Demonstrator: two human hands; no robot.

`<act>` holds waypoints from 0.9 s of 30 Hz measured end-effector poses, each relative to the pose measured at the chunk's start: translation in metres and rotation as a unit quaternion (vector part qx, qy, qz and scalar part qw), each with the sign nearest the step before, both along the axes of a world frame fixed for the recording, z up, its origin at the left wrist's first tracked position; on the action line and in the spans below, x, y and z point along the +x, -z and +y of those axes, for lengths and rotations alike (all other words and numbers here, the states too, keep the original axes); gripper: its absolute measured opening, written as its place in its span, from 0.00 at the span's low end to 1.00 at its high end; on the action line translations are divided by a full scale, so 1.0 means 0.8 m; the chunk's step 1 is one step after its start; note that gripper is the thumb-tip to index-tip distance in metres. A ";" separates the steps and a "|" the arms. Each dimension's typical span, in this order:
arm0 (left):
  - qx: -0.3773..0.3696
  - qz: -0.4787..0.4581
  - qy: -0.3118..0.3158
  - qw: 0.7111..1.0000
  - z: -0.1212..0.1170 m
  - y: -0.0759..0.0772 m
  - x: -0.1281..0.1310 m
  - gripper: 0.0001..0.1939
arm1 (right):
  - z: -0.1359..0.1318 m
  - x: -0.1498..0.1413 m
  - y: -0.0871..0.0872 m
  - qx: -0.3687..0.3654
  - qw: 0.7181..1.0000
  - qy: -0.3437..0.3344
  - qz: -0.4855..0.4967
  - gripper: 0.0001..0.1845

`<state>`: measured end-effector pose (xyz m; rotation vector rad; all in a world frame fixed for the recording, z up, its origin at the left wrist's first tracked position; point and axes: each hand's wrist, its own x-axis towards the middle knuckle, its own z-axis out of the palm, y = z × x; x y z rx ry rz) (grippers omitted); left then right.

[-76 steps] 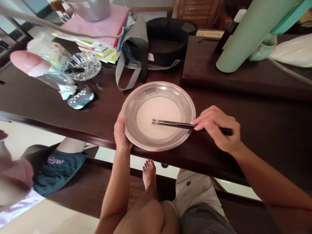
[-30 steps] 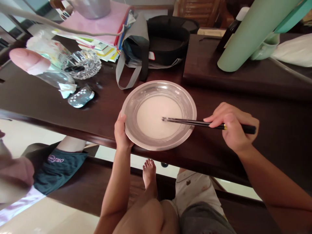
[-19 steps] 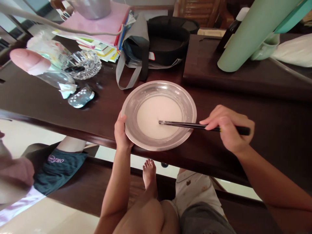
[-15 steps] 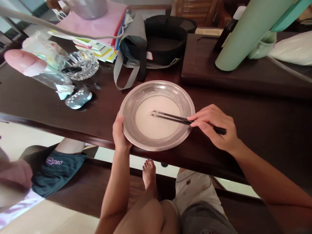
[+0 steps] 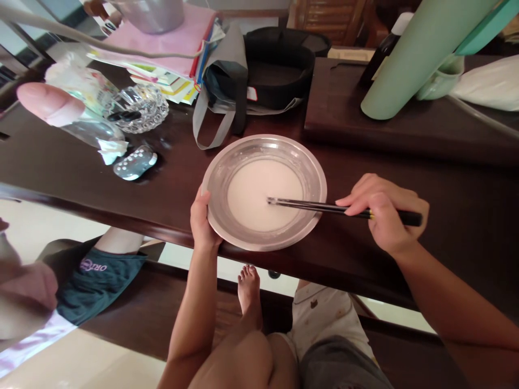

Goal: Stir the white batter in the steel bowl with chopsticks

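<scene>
A round metal plate (image 5: 219,178) holding a thin white liquid (image 5: 251,194) sits near the front edge of a dark wooden table (image 5: 425,178). My left hand (image 5: 201,220) grips the plate's near left rim, thumb on top. My right hand (image 5: 383,213) is closed round a pair of black chopsticks (image 5: 312,205), which lie nearly level, pointing left. Their tips rest in the liquid just right of its middle.
Behind the plate stand a black and grey bag (image 5: 259,70), a raised dark board (image 5: 365,116) with a green cylinder (image 5: 409,59), a glass ashtray (image 5: 140,108), a blister pack (image 5: 133,163) and stacked papers (image 5: 174,48). Another person's leg (image 5: 101,265) shows below the table at left.
The chopstick tips have swept back and forth through the liquid; since half a second ago my right hand has drawn right, pulling the tips from the left of centre to the right. My left hand stays.
</scene>
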<state>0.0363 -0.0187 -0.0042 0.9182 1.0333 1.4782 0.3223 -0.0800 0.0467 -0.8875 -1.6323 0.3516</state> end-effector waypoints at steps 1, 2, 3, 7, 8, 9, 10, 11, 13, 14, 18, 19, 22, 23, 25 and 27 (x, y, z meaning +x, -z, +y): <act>-0.001 0.002 -0.003 1.000 0.000 0.000 0.000 0.19 | 0.000 0.000 0.000 -0.011 0.999 -0.024 -0.020 0.15; -0.002 0.005 -0.005 1.000 0.000 0.000 0.000 0.20 | 0.000 -0.001 -0.001 -0.024 0.997 -0.046 -0.051 0.13; -0.002 0.008 -0.008 1.000 0.000 0.001 0.000 0.20 | 0.000 -0.001 -0.002 -0.033 0.995 -0.055 -0.082 0.11; -0.001 0.021 -0.009 1.000 0.000 0.001 -0.001 0.23 | -0.002 0.000 -0.003 -0.019 0.999 0.026 -0.035 0.14; -0.001 0.021 -0.008 1.000 0.000 0.001 -0.001 0.23 | -0.003 0.000 -0.003 -0.015 0.999 0.036 -0.006 0.17; -0.002 0.020 -0.007 1.000 0.000 0.001 -0.001 0.22 | -0.004 0.000 -0.003 -0.016 0.999 0.030 0.008 0.18; -0.003 0.017 -0.007 1.000 0.000 0.000 0.000 0.21 | -0.004 0.000 -0.003 -0.023 1.000 0.010 0.002 0.18; -0.003 0.015 -0.007 1.000 0.000 0.000 0.000 0.20 | -0.004 -0.001 -0.004 -0.035 0.999 -0.013 -0.021 0.16; -0.003 0.012 -0.003 1.000 0.000 -0.002 0.000 0.19 | -0.003 -0.001 -0.004 -0.052 0.995 -0.037 -0.081 0.11; -0.002 0.010 -0.002 1.000 0.000 -0.002 0.001 0.19 | -0.002 -0.001 -0.004 -0.050 0.994 -0.028 -0.093 0.11; 0.001 0.011 -0.005 1.000 0.000 -0.002 0.001 0.20 | 0.000 0.001 -0.001 0.004 0.999 0.032 0.005 0.17; 0.000 0.011 -0.007 1.000 0.000 -0.001 0.001 0.20 | -0.001 0.001 0.000 0.005 1.000 0.020 0.016 0.18; -0.005 0.011 -0.010 1.000 0.000 0.001 -0.001 0.20 | -0.001 -0.001 -0.001 -0.036 0.997 -0.041 -0.055 0.12; -0.006 0.011 -0.009 1.000 0.000 0.002 -0.001 0.20 | -0.002 -0.001 -0.002 -0.047 0.994 -0.043 -0.083 0.11; -0.005 0.010 -0.007 1.000 0.001 0.002 -0.002 0.19 | -0.002 -0.001 -0.003 -0.042 0.995 -0.009 -0.086 0.11; -0.001 0.008 -0.003 1.000 0.001 0.002 -0.002 0.19 | -0.001 0.000 -0.002 -0.023 0.999 0.030 -0.031 0.15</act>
